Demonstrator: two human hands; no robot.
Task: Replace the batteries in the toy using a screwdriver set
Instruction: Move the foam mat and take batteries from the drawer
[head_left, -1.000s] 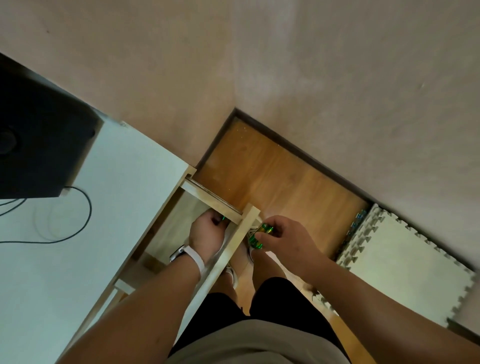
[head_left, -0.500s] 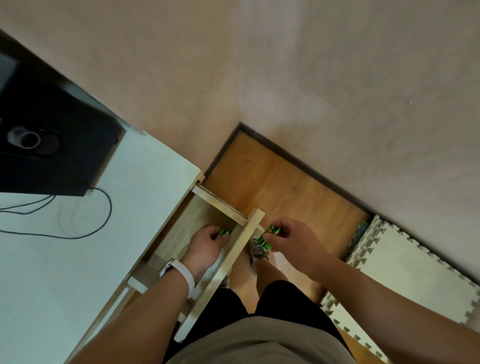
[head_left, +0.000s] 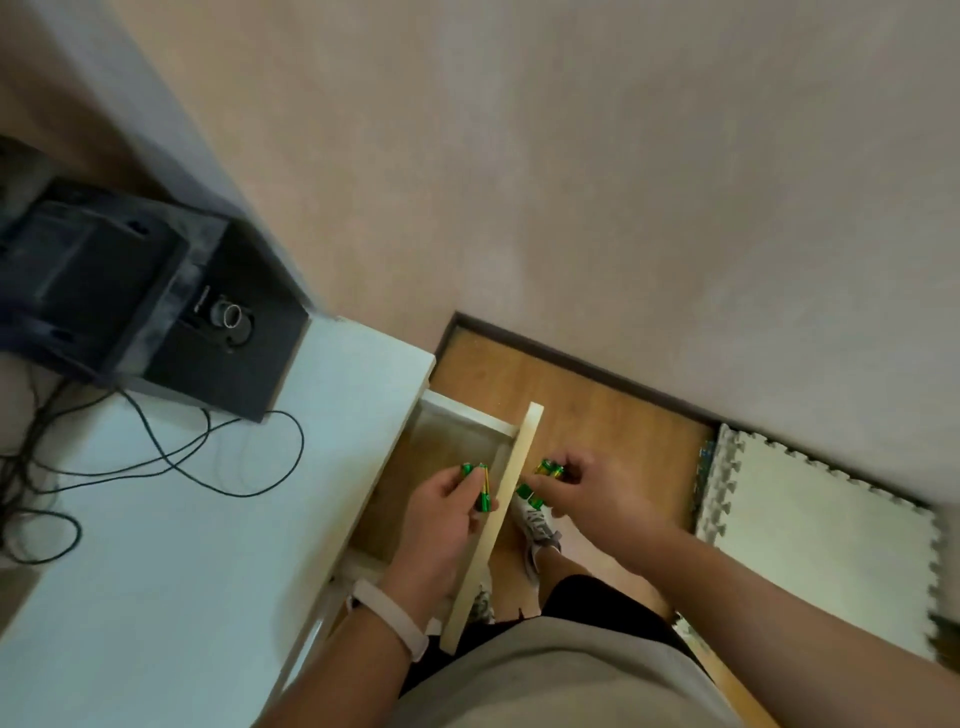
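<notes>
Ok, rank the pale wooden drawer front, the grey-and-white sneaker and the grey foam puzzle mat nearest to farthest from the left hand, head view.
1. Pale wooden drawer front: right beside the left hand, on its right.
2. Grey-and-white sneaker: on the floor, just beyond that front.
3. Grey foam puzzle mat: far right, against the wall.

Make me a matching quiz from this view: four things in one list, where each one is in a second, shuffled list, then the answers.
Things
1. left hand
2. right hand
3. black speaker
4. foam mat

Places
A. on the wooden floor, by the wall
B. holding green batteries above the open drawer
C. on the white desk
D. beyond the drawer front, above a shoe

Pairs: 1-B, 2-D, 3-C, 4-A
</notes>
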